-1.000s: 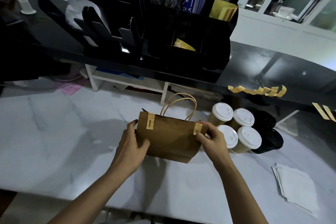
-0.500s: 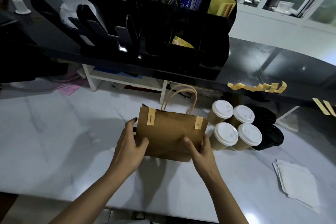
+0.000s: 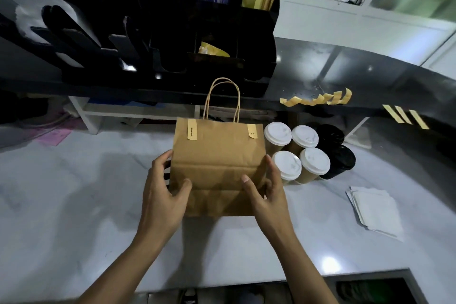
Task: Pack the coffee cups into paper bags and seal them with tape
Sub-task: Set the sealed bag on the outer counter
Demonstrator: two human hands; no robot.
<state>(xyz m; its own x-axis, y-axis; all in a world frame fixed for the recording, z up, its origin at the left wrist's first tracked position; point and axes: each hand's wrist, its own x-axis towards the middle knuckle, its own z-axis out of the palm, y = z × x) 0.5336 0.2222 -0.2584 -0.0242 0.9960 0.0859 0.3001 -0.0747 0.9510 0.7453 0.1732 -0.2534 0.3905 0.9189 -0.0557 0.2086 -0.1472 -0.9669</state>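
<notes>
Both hands, the left hand point(image 3: 164, 191) and the right hand point(image 3: 267, 194), grip the sides of the taped brown paper bag point(image 3: 218, 155) on the white bench point(image 3: 74, 205), probably to move it, with coffee cups point(image 3: 296, 150) waiting just right.

Dim indoor light, overhead src. Glare spot on bench point(image 3: 330, 263) near front-right edge. Soft shadows under forearms. Strong wide-angle distortion at edges; top-right corner blurred, dark shelf area underexposed.

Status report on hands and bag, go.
Left hand and right hand grip bag at its sides. Two tape strips on top. Cups beside it.
</notes>
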